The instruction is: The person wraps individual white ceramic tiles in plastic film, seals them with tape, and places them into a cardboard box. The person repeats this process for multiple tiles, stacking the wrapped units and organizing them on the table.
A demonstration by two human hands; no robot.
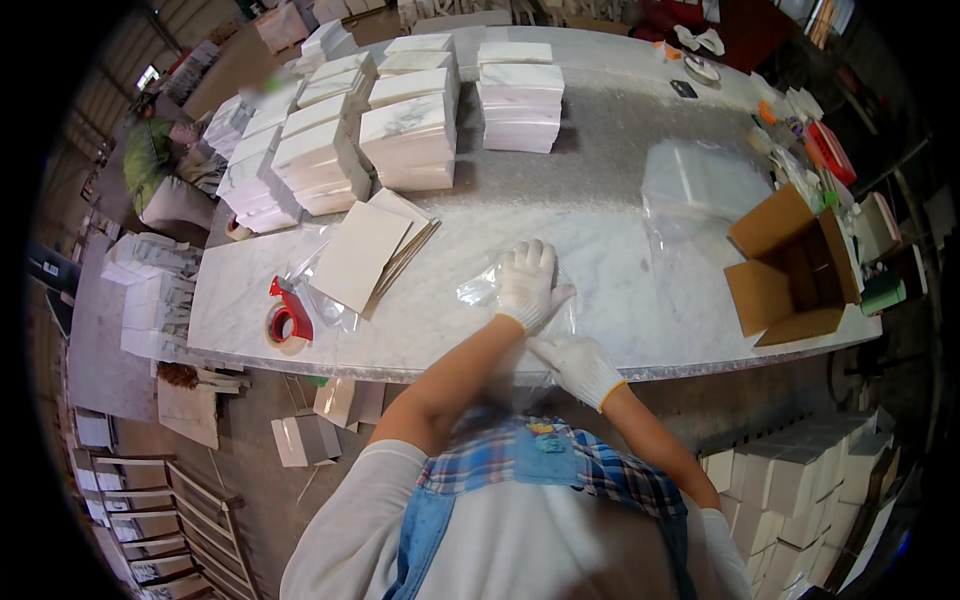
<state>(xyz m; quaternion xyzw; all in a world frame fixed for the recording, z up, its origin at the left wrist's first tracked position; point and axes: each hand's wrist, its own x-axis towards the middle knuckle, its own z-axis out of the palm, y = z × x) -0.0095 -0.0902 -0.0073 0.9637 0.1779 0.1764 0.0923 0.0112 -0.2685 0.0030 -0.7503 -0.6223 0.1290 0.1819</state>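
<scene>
My left hand [528, 284], in a white knit glove, lies palm down with fingers stretched over a clear plastic bag [482, 288] on the marble-topped table. Nearer to me, at the table's front edge, my right hand [582, 369] wears the same kind of glove. Its fingers are drawn together at the bag's near end, just below my left wrist; the fingertips are partly hidden. Left of my hands lie flat cream cardboard sheets [353, 258], fanned over more clear plastic. Beyond them is a red tape dispenser [289, 313] with a roll of tape.
Stacks of white marble tiles [408, 130] stand at the back left, with a separate stack [520, 100] beside them. A pile of clear bags [700, 180] lies right of centre. An open cardboard box [795, 270] sits at the right edge. Another person [160, 170] works at far left.
</scene>
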